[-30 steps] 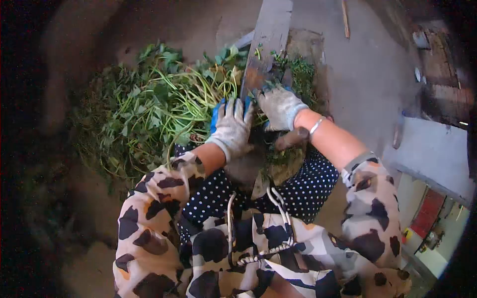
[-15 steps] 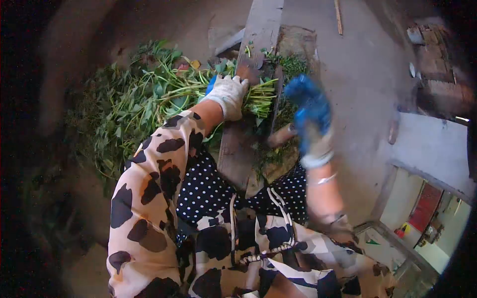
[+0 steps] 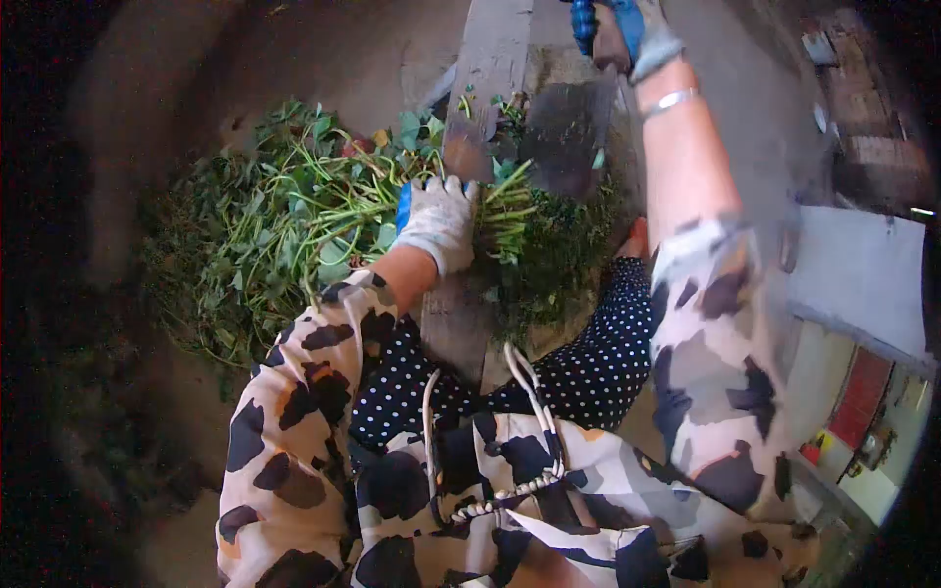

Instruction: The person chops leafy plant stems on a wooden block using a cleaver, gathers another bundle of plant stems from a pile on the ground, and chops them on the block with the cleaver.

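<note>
My left hand (image 3: 439, 220), in a white and blue work glove, is closed around a bundle of green leafy stems (image 3: 343, 201) lying across a wooden plank (image 3: 490, 59). The cut-looking stem ends (image 3: 510, 211) stick out to the right of the glove, and the leaves spread to the left. At the top of the view, my right hand (image 3: 632, 34), gloved in blue and white, grips the handle of a cleaver. The cleaver's wide dark blade (image 3: 569, 137) hangs above the chopped greens, apart from the stems. Part of the right hand is cut off by the frame edge.
Chopped greens (image 3: 554, 255) lie in a heap right of the plank, between my legs. My foot (image 3: 635, 237) is beside them. A large leafy pile (image 3: 235, 235) covers the ground at left. Farther right is a pale flat panel (image 3: 858, 274).
My right hand has gone up and away to the top of the view, and the cleaver blade now shows broadside. My left hand stays on the stems, slightly lower and left in view.
</note>
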